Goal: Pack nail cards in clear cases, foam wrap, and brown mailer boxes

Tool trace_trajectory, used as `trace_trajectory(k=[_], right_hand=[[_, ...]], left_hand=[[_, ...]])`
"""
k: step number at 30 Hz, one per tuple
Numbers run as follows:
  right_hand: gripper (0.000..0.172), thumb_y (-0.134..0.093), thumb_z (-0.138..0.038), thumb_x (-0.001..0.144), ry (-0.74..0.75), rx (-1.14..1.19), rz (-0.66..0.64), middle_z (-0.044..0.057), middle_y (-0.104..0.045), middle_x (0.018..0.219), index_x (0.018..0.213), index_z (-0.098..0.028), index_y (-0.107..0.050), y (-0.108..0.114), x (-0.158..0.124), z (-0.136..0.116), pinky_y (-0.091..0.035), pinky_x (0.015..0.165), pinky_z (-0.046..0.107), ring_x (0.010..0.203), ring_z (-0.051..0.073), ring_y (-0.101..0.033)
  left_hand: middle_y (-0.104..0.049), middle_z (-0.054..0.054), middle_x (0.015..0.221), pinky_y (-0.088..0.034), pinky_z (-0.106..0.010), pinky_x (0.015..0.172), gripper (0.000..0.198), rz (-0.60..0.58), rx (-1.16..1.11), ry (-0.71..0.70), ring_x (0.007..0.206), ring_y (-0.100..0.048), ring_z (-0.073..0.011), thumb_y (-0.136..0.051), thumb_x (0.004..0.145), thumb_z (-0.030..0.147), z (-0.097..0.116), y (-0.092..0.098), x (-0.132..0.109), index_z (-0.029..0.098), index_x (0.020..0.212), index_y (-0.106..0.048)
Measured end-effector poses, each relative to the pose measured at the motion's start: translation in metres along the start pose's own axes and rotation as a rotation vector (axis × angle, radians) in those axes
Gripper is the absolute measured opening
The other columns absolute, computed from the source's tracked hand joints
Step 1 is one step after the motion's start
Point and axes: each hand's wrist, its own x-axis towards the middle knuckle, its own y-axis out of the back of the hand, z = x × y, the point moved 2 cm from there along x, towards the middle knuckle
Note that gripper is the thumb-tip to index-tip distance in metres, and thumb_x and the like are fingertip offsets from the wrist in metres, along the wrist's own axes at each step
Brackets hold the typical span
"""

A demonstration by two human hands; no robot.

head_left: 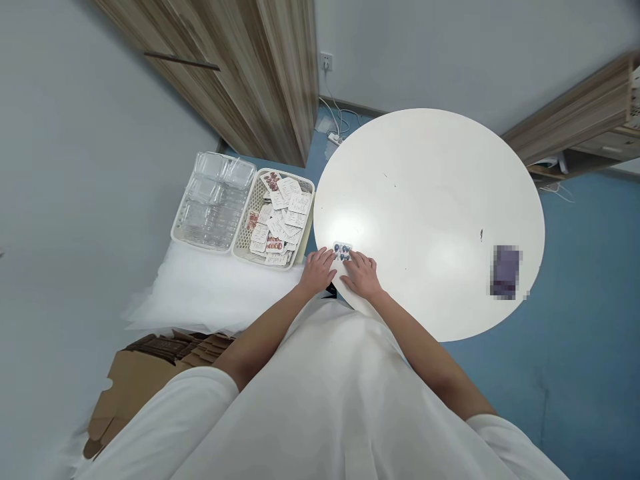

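Observation:
A small white card with several dark pieces on it (343, 251) lies near the front left edge of a round white table (430, 200). My left hand (319, 269) rests on the table's edge with its fingers curled, the fingertips touching the card's left side. My right hand (361, 273) lies just right of the card, its fingers bent down onto the card's lower right corner. Both hands pinch the card between them.
Left of the table stand a white basket (307, 183) full of similar cards and a tray (176, 230) of clear plastic shells. An open cardboard box (135, 380) sits lower left. A blurred purple thing (506, 271) lies at the table's right edge.

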Motion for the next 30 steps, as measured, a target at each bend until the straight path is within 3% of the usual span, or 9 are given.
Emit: trace_trajectory(k=[17,30], right_hand=[[0.042,-0.045,-0.042,0.079,-0.045,0.034,-0.003,0.012,-0.033,0.137,0.116,-0.021,-0.048,0.006,0.033,-0.007,-0.022,0.093,0.045,0.124,0.030,-0.026],[0.044,-0.045,-0.043,0.079,-0.042,0.023,-0.002,0.011,-0.032,0.138,0.117,-0.021,-0.047,0.007,0.037,-0.006,-0.023,0.092,0.044,0.124,0.030,-0.026]], left_hand=[[-0.038,-0.011,0.135,-0.020,-0.044,0.100,0.050,-0.040,-0.022,0.037,0.130,-0.022,-0.0270,-0.034,0.085,0.035,-0.015,0.010,0.014,0.017,0.131,-0.033],[-0.036,-0.010,0.137,-0.019,-0.043,0.101,0.051,-0.060,-0.015,0.063,0.130,-0.020,-0.0263,-0.035,0.085,0.034,-0.017,0.012,0.017,0.018,0.132,-0.031]])
